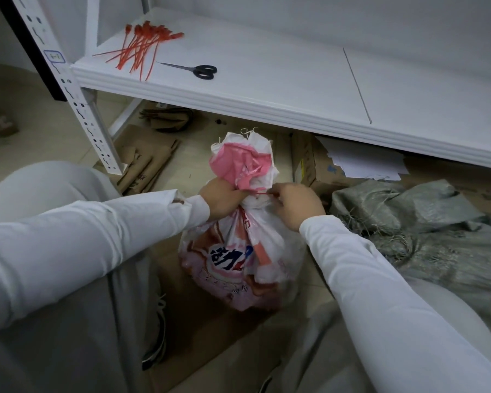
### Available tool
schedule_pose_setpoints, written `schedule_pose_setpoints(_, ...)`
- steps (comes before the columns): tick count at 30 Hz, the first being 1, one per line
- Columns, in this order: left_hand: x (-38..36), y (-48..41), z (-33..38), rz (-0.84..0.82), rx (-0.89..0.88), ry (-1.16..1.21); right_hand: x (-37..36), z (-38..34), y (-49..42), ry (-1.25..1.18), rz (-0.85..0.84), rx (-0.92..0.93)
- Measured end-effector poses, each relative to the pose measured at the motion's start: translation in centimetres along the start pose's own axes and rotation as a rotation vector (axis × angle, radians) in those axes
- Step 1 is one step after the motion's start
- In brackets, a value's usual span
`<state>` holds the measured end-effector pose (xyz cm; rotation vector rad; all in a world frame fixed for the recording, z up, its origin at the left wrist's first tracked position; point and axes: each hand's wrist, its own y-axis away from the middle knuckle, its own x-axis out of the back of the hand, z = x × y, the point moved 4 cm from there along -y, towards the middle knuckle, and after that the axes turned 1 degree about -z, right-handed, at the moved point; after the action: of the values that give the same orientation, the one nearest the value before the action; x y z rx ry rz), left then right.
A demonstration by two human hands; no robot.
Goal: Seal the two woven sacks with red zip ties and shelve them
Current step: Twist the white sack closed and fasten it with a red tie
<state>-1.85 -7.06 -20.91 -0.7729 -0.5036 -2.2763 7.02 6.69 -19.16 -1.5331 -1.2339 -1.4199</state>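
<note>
Before the shelf (267, 89), the printed sack (238, 251) is stood upright on the floor. Its gathered neck is clenched in the left hand (221, 199) so the red zip tie (262, 193), apparently pinched by the fingers (275, 194) of the right hand (295, 205), can be cinched.

White and pink woven plastic sack (270, 245): big dark-blue Chinese characters, creased, probably 活力, rest folded away; red characters under the neck, unreadable. Small blue-bordered white label (54, 56) on white perforated metal shelf upright (78, 102): looks like "1-7", unsure. Flattened brown cardboard box (142, 165): faint print, illegible.
</note>
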Motion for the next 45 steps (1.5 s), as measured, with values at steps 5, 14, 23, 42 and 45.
schedule_pose_setpoints(5, 0.4, 0.2, 1.7, 0.035, 0.01, 0.114, 3.2, 0.5, 1.2, -0.114, 0.128, -0.134)
schedule_pose_setpoints(14, 0.2, 0.3, 2.6, 0.064, 0.034, 0.061, 3.0, 1.3, 3.7, -0.217, 0.066, -0.228)
schedule_pose_setpoints(23, -0.7, 0.6, 2.2, 0.025, 0.057, 0.0, 2.3, 1.7, 4.3, -0.244, 0.065, -0.29)
schedule_pose_setpoints(42, -0.4, 0.0, 3.1, -0.035, 0.077, -0.199, -0.2, -1.3, 3.3, -0.407, -0.192, -0.22)
schedule_pose_setpoints(45, -0.2, 0.0, 3.1, -0.083, 0.158, -0.065, -0.1, -2.0, 3.7, -0.423, -0.18, -0.202)
